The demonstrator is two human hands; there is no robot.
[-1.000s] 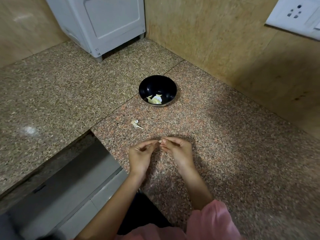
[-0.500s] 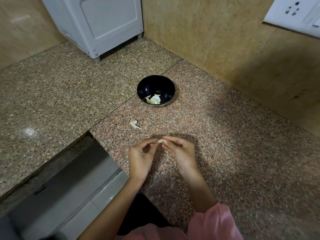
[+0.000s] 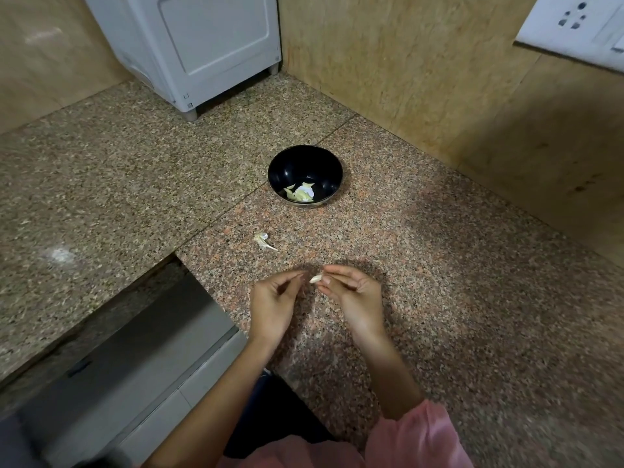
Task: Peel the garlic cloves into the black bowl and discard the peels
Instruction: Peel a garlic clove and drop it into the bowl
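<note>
The black bowl (image 3: 293,162) stands on the granite counter ahead of me, with a few pale peeled garlic pieces (image 3: 301,193) in its bottom. My right hand (image 3: 354,298) pinches a small pale garlic clove (image 3: 316,279) between thumb and fingertips above the counter. My left hand (image 3: 273,305) is just left of it, thumb and forefinger pinched together a short gap from the clove; I cannot tell whether a bit of peel is between them. A dry garlic peel scrap (image 3: 265,241) lies on the counter between my hands and the bowl.
A white appliance (image 3: 202,45) stands at the back corner. Walls close the counter at the back and right, with a socket plate (image 3: 574,25) high on the right. The counter steps inward at the lower left above a grey drawer front (image 3: 135,349).
My hands have drawn slightly apart: the left fingertips have come off the clove, which stays in my right hand. The bowl and the peel scrap have not moved.
</note>
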